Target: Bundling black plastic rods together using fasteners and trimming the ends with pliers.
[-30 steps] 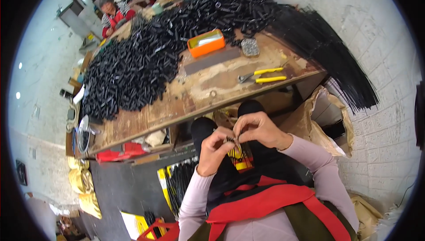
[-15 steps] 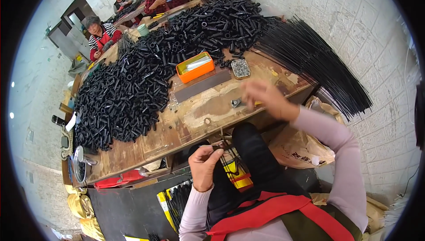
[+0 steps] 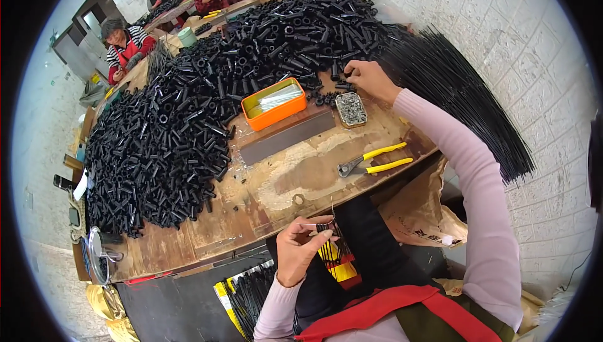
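Observation:
My left hand (image 3: 299,254) is over my lap, thumb and fingers closed on a thin metal wire (image 3: 306,224) and a small black part beside its tip; thin black strands show just beyond the fingers. Across the table, my right hand (image 3: 370,81) reaches to the edge of the heap of black tubes (image 3: 169,147). Its fingertips are pinched at a small dark piece, partly hidden, among small black pieces (image 3: 328,98). Below the hand stands a tin (image 3: 351,110) of tiny metal parts. Nearer me lie pincers with yellow handles (image 3: 374,161), untouched.
An orange box (image 3: 274,106) of pale thin strips stands beside a flat dark bar (image 3: 289,138). Long black rods (image 3: 465,103) fan out at the right, by the white wall. People sit at the table's far left. A brown sack (image 3: 414,213) lies below the edge.
My right hand has moved from above the pincers, forward to the small black pieces, uncovering the yellow handles. My left hand has stayed over my lap, slightly shifted; the whole view has tilted a little.

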A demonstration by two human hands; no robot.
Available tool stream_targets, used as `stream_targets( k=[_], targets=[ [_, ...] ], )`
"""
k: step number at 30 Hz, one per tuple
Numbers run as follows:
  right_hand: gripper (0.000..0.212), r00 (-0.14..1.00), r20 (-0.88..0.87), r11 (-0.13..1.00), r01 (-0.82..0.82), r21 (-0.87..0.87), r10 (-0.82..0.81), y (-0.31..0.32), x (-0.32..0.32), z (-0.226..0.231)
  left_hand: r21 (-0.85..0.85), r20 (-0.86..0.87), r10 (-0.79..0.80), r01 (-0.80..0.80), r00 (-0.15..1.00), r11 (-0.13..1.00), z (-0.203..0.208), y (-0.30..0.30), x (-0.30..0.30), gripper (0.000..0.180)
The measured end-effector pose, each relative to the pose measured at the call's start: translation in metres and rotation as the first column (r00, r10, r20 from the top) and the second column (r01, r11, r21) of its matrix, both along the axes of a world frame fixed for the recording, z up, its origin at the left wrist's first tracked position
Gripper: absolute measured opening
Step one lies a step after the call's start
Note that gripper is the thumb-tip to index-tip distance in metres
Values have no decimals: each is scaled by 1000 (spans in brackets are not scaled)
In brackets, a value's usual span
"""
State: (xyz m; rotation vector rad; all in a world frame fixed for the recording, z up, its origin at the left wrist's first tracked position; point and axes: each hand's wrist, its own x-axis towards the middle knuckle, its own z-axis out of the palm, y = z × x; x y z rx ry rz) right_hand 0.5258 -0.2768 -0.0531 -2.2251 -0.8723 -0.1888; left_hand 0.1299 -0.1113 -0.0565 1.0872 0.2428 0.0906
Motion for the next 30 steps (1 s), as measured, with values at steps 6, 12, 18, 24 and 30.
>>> stream_targets(
  k=[6,12,18,24,30],
  targets=[
    [19,961,-277,992,12,123,23,11,-5,8,86,65,-4,-2,998,996,10,-1,-18,14],
    [31,818,-537,868,99,486,207,-37,21,5,92,144,-73,60,987,994,25,-18,-44,17],
    [30,627,-532,812,-329,483,570,-8,-154,92,181,163,-89,59,983,982,29,-27,-75,14],
    [23,438,-598,736,-492,465,671,-24,-297,135,279,218,-312,247,925,928,58,-51,-84,12],
    [22,630,-369,708,-695,125,683,-42,-332,156,258,254,-249,182,935,949,75,-52,-97,44]
  ],
)
